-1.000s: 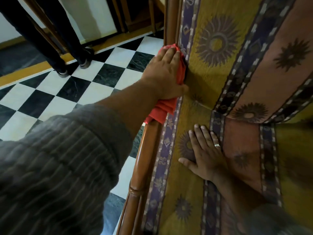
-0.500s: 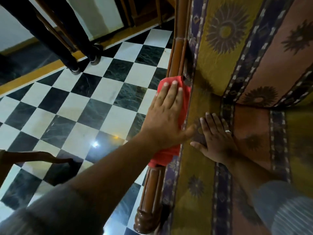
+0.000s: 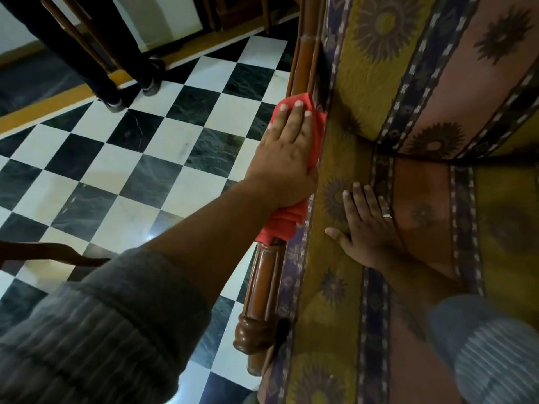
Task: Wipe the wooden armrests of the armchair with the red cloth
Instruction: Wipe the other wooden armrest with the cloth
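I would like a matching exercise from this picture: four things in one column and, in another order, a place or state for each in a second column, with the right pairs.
Things:
1. red cloth
2. left hand
3. right hand
4. ring

Places or states:
A. flat on the seat cushion
B. on a finger of the right hand
C. draped over the wooden armrest
D. pressing the cloth onto the armrest

Pairs: 1-C, 2-D, 3-A, 4-B

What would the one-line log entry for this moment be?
step: wiping armrest | left hand: pressing red cloth on wood | right hand: flat on seat cushion
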A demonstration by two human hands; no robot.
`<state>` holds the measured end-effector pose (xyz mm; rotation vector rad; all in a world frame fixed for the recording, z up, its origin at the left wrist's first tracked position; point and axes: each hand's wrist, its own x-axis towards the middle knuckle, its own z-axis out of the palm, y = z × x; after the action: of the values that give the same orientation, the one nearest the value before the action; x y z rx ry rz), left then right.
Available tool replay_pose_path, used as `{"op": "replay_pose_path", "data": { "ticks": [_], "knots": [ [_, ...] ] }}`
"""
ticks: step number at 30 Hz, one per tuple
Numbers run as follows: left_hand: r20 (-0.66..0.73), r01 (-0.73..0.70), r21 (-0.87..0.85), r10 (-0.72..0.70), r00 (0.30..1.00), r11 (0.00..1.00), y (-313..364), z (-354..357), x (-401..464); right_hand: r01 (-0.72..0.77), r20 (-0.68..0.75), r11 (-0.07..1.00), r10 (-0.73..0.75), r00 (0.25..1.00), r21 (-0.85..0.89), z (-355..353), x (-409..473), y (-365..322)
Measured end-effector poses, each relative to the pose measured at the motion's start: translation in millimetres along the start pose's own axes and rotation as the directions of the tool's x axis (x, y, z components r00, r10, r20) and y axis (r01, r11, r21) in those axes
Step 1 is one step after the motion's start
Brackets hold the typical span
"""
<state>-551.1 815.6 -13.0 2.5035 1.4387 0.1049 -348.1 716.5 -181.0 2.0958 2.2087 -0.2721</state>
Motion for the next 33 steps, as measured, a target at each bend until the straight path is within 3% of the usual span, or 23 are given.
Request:
{"op": "replay_pose_path", "data": {
  "ticks": [7,12,16,27,29,31,32,33],
  "knots": [
    [0.044,-0.006,-0.005,0.007,0.999,1.0,9,7,-57,-0.01,0.009,0.999,0.009,1.0,0.035,1,-13,-3],
    [0.076,-0.065,0.092,0.058,0.995,0.994,8,0,-30,-0.016,0.013,1.0,0.016,1.0,0.021,7,-11,-2],
    [0.016,-0.03,0.035,0.029,0.999,0.999,10,4,-35,-0.026,0.015,0.999,0.026,1.0,0.031,5,-12,-4],
    [0.05,-0.033,0.032,0.031,0.998,0.999,27,29,-151,-0.103,0.095,0.989,0.094,0.991,0.104,6,-61,-37],
    [0.045,-0.037,-0.047,0.039,0.998,0.998,27,28,-158,-0.141,0.143,0.98,0.121,0.982,0.138,1,-75,-45],
    [0.026,0.048,-0.266,-0.043,0.999,0.963,26,22,-164,-0.251,0.239,0.926,0.186,0.953,0.281,-9,-83,-56],
    [0.017,0.151,-0.397,-0.157,0.987,0.905,24,18,-167,-0.316,0.264,0.841,0.215,0.94,0.439,-19,-85,-65],
    [0.016,0.271,-0.501,-0.304,0.953,0.822,21,15,-168,-0.375,0.284,0.686,0.249,0.926,0.624,-32,-89,-75]
  ]
}}
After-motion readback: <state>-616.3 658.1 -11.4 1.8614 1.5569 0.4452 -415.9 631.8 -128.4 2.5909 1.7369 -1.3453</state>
